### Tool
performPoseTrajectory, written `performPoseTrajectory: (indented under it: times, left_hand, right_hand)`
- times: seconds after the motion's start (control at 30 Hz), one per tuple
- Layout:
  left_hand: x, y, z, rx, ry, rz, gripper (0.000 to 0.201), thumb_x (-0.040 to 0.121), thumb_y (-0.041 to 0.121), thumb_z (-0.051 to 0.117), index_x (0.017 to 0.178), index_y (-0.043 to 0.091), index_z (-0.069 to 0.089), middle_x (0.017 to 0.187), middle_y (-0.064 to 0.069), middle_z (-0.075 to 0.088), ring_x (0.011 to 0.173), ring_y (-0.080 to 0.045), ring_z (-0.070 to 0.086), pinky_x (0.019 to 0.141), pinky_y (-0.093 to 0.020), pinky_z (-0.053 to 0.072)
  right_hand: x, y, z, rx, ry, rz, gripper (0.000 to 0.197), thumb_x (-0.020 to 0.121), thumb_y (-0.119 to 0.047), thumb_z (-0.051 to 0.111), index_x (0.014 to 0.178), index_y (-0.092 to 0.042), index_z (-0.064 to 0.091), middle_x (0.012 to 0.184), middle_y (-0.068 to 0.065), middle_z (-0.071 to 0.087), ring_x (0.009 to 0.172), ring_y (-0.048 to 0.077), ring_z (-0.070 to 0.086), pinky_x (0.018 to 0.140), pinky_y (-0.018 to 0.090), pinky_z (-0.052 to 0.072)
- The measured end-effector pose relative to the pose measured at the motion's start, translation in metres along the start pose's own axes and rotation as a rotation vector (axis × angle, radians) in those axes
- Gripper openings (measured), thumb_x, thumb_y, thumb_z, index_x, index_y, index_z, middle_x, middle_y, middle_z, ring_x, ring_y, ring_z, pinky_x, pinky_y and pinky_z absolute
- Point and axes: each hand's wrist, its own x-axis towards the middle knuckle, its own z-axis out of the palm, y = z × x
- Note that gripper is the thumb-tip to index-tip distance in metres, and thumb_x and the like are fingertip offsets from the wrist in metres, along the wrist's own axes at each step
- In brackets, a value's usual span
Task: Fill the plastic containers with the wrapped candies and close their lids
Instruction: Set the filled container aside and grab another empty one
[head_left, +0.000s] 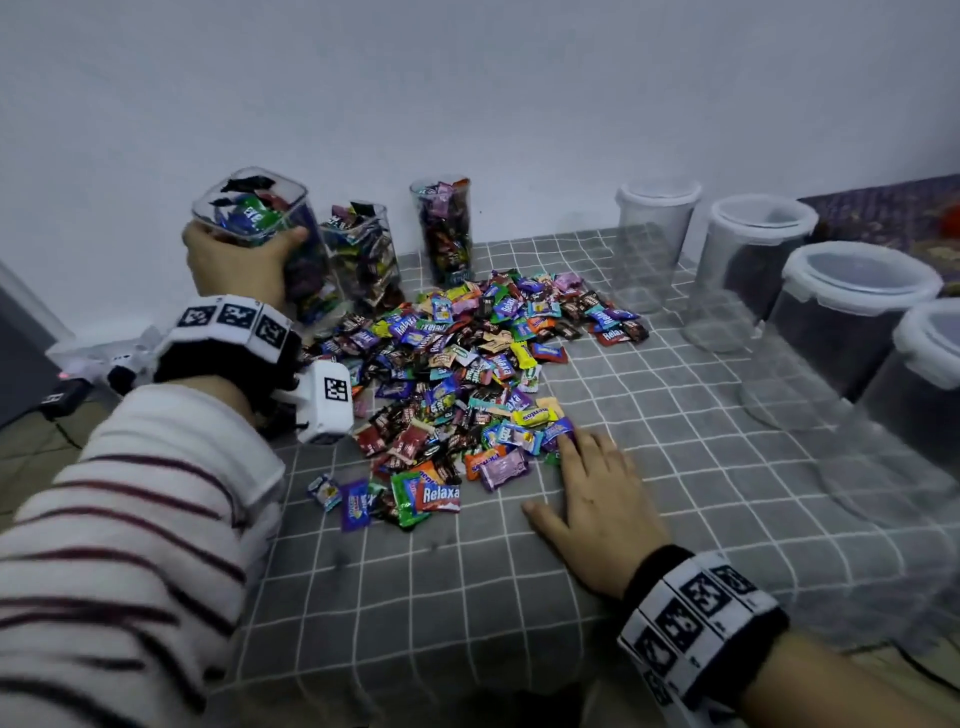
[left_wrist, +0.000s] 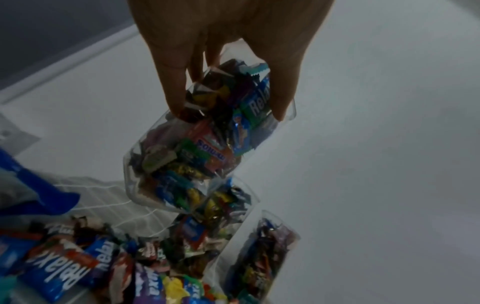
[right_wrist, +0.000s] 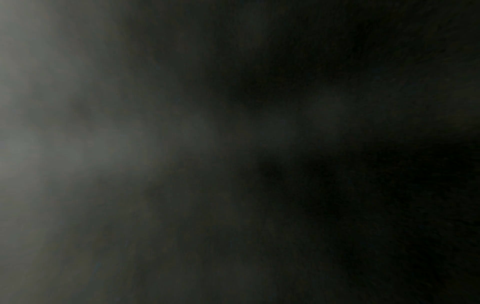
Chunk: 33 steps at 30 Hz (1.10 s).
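My left hand (head_left: 236, 262) grips a clear square container (head_left: 260, 218) packed with wrapped candies, lifted at the far left; in the left wrist view the fingers (left_wrist: 171, 82) curl round the same container (left_wrist: 197, 148). Two more filled lidless containers (head_left: 363, 254) (head_left: 444, 228) stand beside it by the wall. A heap of wrapped candies (head_left: 457, 374) covers the middle of the grey checked cloth (head_left: 519, 597). My right hand (head_left: 592, 493) lies flat on the cloth, its fingertips touching the heap's near edge. The right wrist view is dark.
Several empty round clear containers with lids on (head_left: 657, 234) (head_left: 753, 260) (head_left: 852, 322) (head_left: 924, 405) stand in a row along the right. A white wall (head_left: 467, 104) rises behind the table. Black devices (head_left: 62, 397) lie off the table's left edge.
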Motion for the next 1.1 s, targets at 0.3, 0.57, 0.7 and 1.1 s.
performPoseTrajectory:
  times: [0.3, 0.57, 0.7, 1.1]
  left_hand:
    - [0.045, -0.032, 0.042, 0.182, 0.069, -0.074, 0.089, 0.065, 0.046, 0.077, 0.135, 0.011, 0.035, 0.137, -0.008, 0.044, 0.124, -0.023, 0.046, 0.1, -0.03, 0.034]
    - [0.063, -0.068, 0.059, 0.207, -0.057, -0.162, 0.092, 0.066, 0.05, 0.074, 0.138, 0.011, 0.033, 0.14, -0.01, 0.044, 0.126, -0.025, 0.046, 0.105, -0.035, 0.036]
    - [0.074, -0.068, 0.053, 0.193, -0.194, -0.191, 0.095, 0.061, 0.063, 0.073, 0.135, 0.011, 0.043, 0.134, -0.01, 0.053, 0.121, -0.026, 0.053, 0.103, -0.037, 0.041]
    - [0.034, -0.03, 0.058, 0.253, -0.028, 0.108, 0.092, 0.085, 0.032, 0.06, 0.149, 0.001, 0.002, 0.157, -0.015, 0.008, 0.145, -0.028, 0.007, 0.118, -0.032, 0.006]
  right_hand:
    - [0.004, 0.004, 0.007, 0.022, 0.041, -0.01, 0.095, 0.071, -0.069, 0.005, 0.15, -0.017, 0.009, 0.158, 0.004, 0.008, 0.144, 0.02, 0.005, 0.114, 0.03, -0.005]
    - [0.005, 0.003, 0.01, 0.07, 0.065, -0.01, 0.095, 0.072, -0.068, 0.013, 0.149, -0.014, 0.018, 0.156, 0.007, 0.017, 0.144, 0.023, 0.011, 0.117, 0.035, 0.001]
    - [0.005, 0.002, 0.01, 0.084, 0.091, -0.009, 0.094, 0.072, -0.068, 0.015, 0.149, -0.014, 0.021, 0.156, 0.008, 0.019, 0.144, 0.023, 0.013, 0.117, 0.036, 0.003]
    - [0.005, 0.001, 0.009, 0.046, 0.092, -0.007, 0.097, 0.069, -0.069, 0.01, 0.148, -0.014, 0.023, 0.155, 0.008, 0.021, 0.143, 0.024, 0.016, 0.117, 0.035, 0.007]
